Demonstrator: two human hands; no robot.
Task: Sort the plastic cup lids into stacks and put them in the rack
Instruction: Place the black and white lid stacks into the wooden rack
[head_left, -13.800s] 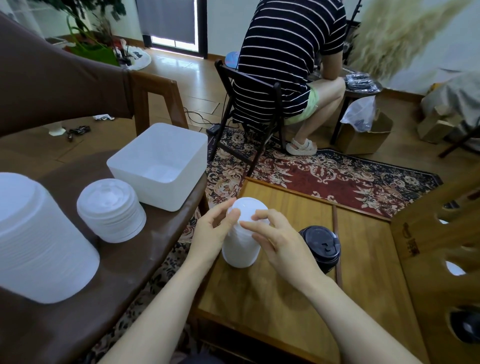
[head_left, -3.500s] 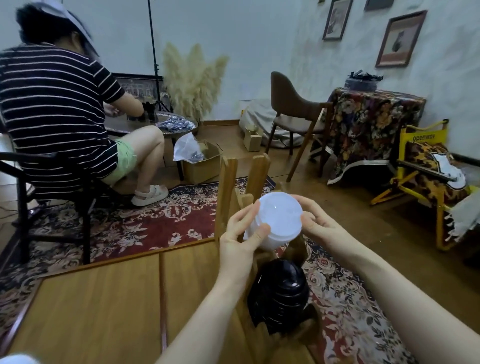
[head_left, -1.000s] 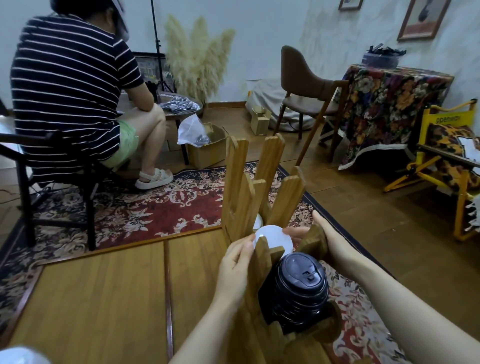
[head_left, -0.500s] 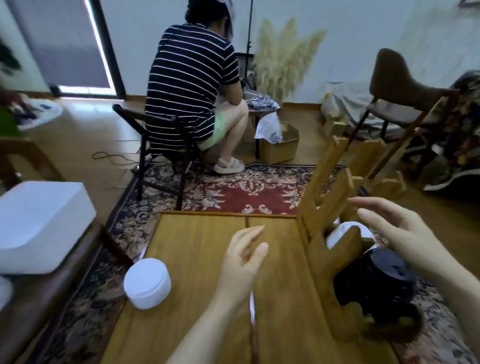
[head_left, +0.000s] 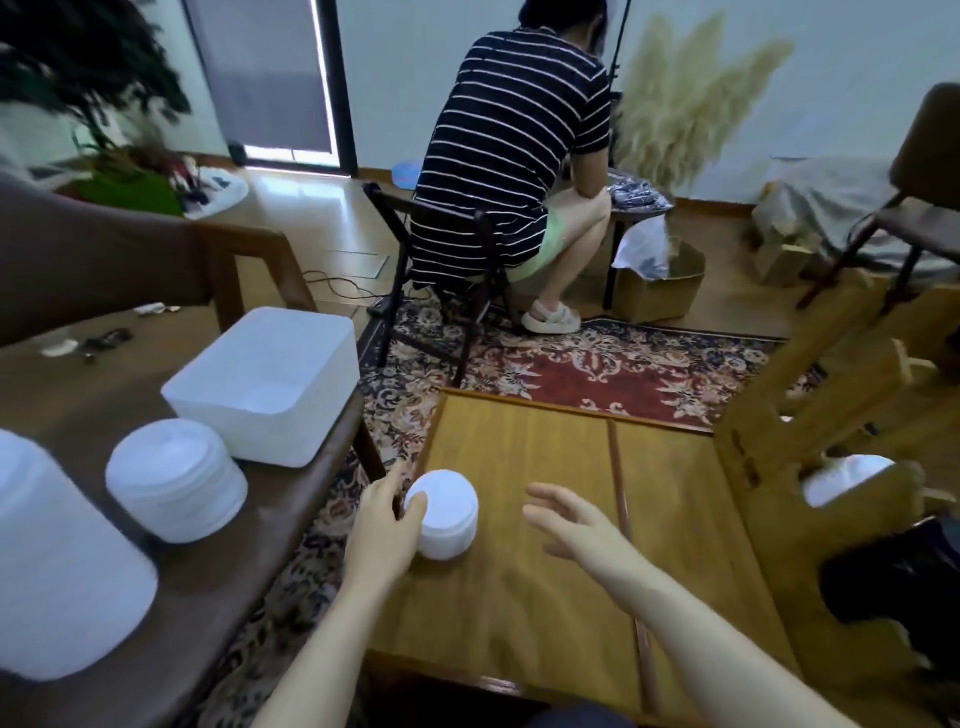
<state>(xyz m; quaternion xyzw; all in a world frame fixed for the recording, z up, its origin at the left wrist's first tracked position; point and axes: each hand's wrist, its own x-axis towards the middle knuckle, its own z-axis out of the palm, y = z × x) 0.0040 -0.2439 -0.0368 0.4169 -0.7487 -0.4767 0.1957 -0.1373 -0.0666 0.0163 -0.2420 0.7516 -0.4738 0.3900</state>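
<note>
one squat white lid stack (head_left: 448, 514), seemingly ridged, touched by left hand (head_left: 382, 525).

Lighting: soft, even daylight from the glass door (head_left: 270, 78); glare on the floor just below it. Edges bowed by wide-angle distortion, slightly blurred.

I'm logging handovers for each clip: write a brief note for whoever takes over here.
Left hand grips the small white lid stack on the low wooden table. Right hand is open, hovering beside it.
Done: one white lid stack and a black lid stack sit in the wooden rack.
Left: rack this stack, then the two white stacks, one medium and one large, on the brown side table by the white bin.
</note>
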